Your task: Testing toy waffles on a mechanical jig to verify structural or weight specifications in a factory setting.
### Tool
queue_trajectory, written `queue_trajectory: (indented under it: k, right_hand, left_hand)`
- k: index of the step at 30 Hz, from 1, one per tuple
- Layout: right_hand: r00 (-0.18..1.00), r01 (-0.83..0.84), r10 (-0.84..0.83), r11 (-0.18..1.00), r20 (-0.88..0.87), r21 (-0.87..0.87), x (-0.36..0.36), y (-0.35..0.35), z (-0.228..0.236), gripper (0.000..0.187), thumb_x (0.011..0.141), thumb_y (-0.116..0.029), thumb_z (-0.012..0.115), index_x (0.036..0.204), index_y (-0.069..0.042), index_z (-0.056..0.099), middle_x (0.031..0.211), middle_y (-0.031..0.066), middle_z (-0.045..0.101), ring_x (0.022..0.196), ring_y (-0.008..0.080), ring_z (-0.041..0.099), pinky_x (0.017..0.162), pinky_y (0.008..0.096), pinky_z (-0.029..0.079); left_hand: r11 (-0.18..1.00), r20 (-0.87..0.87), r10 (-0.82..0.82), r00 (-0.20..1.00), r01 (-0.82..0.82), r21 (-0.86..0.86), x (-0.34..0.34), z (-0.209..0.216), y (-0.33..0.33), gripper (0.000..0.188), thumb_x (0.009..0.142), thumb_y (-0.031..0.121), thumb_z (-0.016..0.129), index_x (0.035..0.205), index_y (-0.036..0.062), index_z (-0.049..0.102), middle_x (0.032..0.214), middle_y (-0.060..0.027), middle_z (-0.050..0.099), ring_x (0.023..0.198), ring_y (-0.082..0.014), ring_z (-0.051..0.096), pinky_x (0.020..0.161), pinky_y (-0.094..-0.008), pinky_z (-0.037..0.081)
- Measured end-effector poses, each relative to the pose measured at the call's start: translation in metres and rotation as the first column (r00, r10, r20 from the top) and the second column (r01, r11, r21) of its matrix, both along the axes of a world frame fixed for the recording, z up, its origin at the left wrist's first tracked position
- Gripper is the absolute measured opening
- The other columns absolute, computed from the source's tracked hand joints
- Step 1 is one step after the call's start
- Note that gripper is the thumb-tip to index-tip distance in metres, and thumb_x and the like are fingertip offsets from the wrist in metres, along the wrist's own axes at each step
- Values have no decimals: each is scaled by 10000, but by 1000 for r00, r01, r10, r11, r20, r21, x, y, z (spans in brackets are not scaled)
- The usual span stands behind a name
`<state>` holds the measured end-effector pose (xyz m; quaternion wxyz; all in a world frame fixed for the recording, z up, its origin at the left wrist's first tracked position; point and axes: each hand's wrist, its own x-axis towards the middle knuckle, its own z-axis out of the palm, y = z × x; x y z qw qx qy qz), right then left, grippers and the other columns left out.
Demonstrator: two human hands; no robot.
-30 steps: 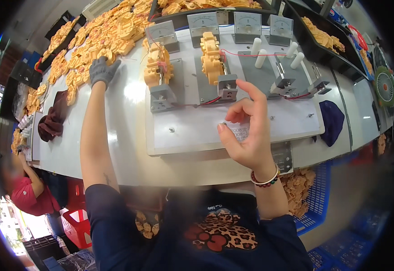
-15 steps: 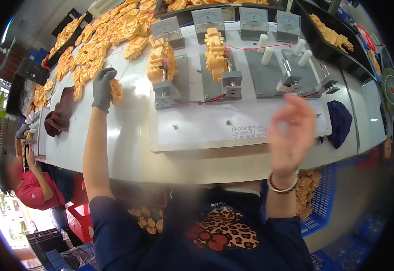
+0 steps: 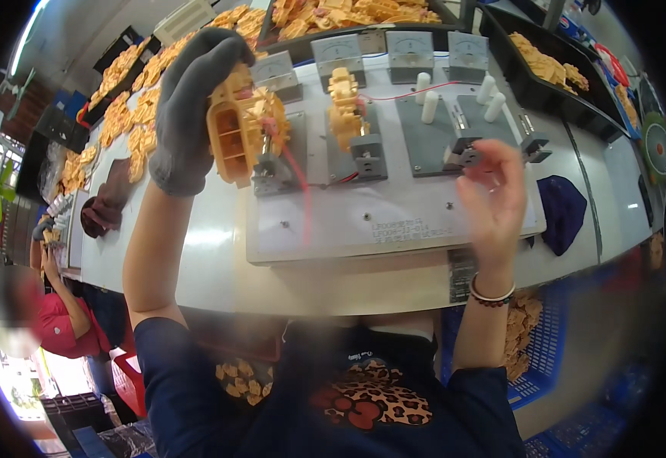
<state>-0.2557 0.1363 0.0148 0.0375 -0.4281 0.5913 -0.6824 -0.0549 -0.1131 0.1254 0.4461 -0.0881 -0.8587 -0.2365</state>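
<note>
The orange plastic part (image 3: 233,126) was up off the bench, gripped in the gloved left hand (image 3: 188,107), whose fingers were closed around its top and back. Half a second before, that hand had been far out at the heap of orange parts (image 3: 130,114) along the left of the bench, just picking one; now it had carried the part in and held it right beside the leftmost clamp (image 3: 275,164) on the grey test board (image 3: 394,221), close to the red wire (image 3: 296,179) running from that clamp. My reading is that a fresh part had been fetched and was about to be set into that station, though it was not seated yet.

The right hand (image 3: 493,191) had changed too. A second before, it was pressed down on the near edge of the board; now it was lifted clear, blurred with motion, fingers spread loosely and holding nothing, hovering near the small grey block (image 3: 464,155) on the right-hand plate.

The middle station kept its own orange part (image 3: 346,107) clamped upright. Behind stood a row of grey meters (image 3: 409,49) and three white pegs (image 3: 455,95). A dark blue cloth (image 3: 563,214) lay on the bench (image 3: 211,259) to the right, and a blue crate (image 3: 543,359) of more orange pieces sat below its edge. A person in red (image 3: 58,328) worked at the far left.
</note>
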Motion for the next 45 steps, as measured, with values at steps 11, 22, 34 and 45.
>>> queue_trajectory:
  k: [11, 22, 34, 45]
  right_hand:
    - [968, -77, 73, 997, -241, -5, -6, 10, -4, 358, 665, -101, 659, 1009, -50, 575, 924, 85, 593, 781, 229, 568, 667, 314, 478]
    - [980, -99, 92, 994, -179, -34, -2, 8, -3, 375, 628, -109, 657, 979, -27, 551, 858, 66, 507, 718, 169, 469, 663, 280, 413]
    - [977, -70, 64, 997, -201, -21, -2, 9, -3, 419, 627, -175, 680, 1010, -40, 576, 942, 102, 598, 794, 234, 571, 648, 309, 470]
    - [976, -54, 48, 998, -211, -23, -1, 8, -5, 411, 614, -150, 679, 992, -34, 568, 932, 99, 589, 780, 231, 560, 640, 307, 462]
  left_hand:
    - [879, 351, 263, 899, -373, 296, -196, 8, -12, 257, 875, 301, 640, 917, 48, 649, 745, -108, 619, 680, -169, 590, 614, -333, 473]
    - [977, 164, 61, 985, -26, -209, -221, -20, -2, 289, 871, 328, 631, 826, 43, 614, 831, -94, 595, 757, -237, 594, 711, -347, 471]
    - [919, 462, -381, 801, 273, 285, -172, 8, 20, 336, 966, 250, 434, 799, -13, 558, 802, -65, 571, 775, -166, 532, 774, -290, 427]
    - [419, 110, -576, 810, 177, 891, -200, 13, 30, 402, 987, 365, 510, 793, 48, 663, 766, -39, 652, 697, -116, 576, 695, -251, 453]
